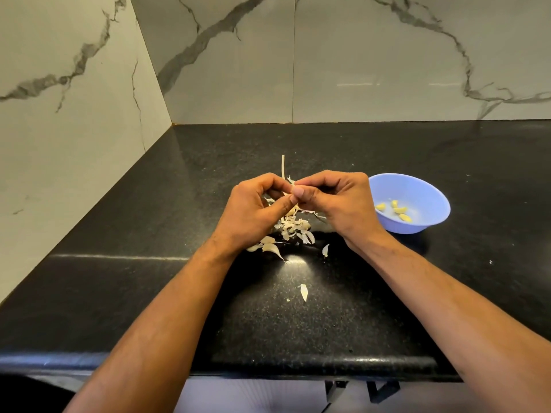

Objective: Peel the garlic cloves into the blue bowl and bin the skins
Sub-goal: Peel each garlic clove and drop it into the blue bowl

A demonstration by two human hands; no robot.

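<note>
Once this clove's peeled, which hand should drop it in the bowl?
Right hand, probably. The round blue plastic bowl sits just beside it on the right, while the left hand is farther off, over the pale skin pile. Both hands pinch the garlic clove.

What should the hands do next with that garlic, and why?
Probably finish pulling the skin off. Both hands, left hand and right hand, pinch a garlic clove above the skin pile; peeled cloves already lie in the blue bowl.

blue bowl [417, 189], blk speckled counter [298, 317], veined marble wall [372, 55]
</note>
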